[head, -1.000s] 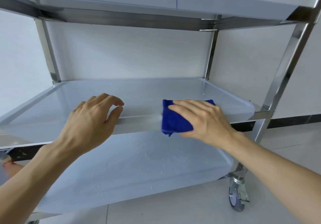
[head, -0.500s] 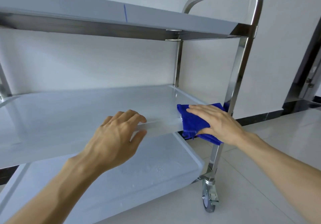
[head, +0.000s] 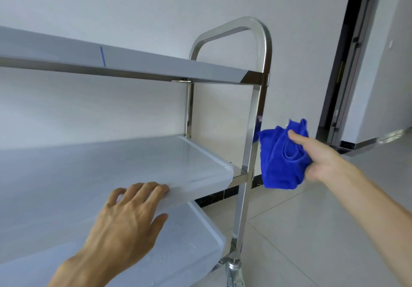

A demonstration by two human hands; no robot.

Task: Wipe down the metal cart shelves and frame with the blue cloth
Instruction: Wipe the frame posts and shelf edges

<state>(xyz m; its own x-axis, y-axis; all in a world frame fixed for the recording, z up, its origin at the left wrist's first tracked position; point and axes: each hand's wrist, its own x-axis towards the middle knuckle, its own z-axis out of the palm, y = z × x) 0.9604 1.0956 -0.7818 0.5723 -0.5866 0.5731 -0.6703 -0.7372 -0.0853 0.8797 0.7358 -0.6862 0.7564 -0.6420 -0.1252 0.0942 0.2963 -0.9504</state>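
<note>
A metal cart fills the left of the view, with a top shelf [head: 156,66], a middle shelf [head: 111,159] and a bottom shelf [head: 178,253]. My left hand [head: 127,215] grips the front rim of the middle shelf, fingers over the top and thumb under it. My right hand [head: 321,159] holds the bunched blue cloth [head: 281,162] just right of the cart's front right upright post [head: 254,130], above the middle shelf's corner. Whether the cloth touches the post is unclear.
The curved handle bar [head: 256,26] rises above the top shelf. A caster wheel [head: 234,271] sits under the post on the tiled floor [head: 312,231]. A white wall stands behind, and a dark door frame [head: 347,63] at the right.
My right hand lifted the cloth off the middle shelf's right corner and carried it right and up, beside the post. The cloth is now bunched. My view swung right; the left hand kept its grip.
</note>
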